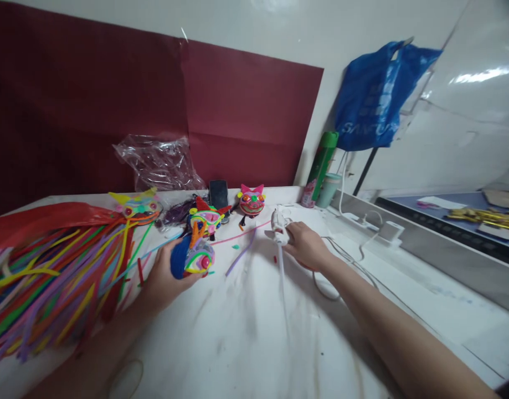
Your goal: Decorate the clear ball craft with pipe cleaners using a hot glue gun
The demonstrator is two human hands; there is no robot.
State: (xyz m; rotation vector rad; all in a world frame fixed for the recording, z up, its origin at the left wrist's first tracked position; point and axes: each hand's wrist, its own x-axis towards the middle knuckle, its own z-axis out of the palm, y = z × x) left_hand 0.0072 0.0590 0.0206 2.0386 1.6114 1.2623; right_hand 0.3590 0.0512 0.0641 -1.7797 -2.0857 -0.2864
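Observation:
My left hand is wrapped round a dark blue craft ball that has a grey, green and yellow patterned face with a red eye and an orange strip on top. Just behind it sits a colourful animal head with red horns. On the right, my right hand is closed on a white glue gun; a glue stick points back from it toward me. Thin purple and pink strips lie on the white table between the hands.
Many coloured pipe cleaners spread over the left side. Along the back stand a yellow-eared head, a phone, a pink-eared head, a green spray can and a cup. Cables and a power strip lie right.

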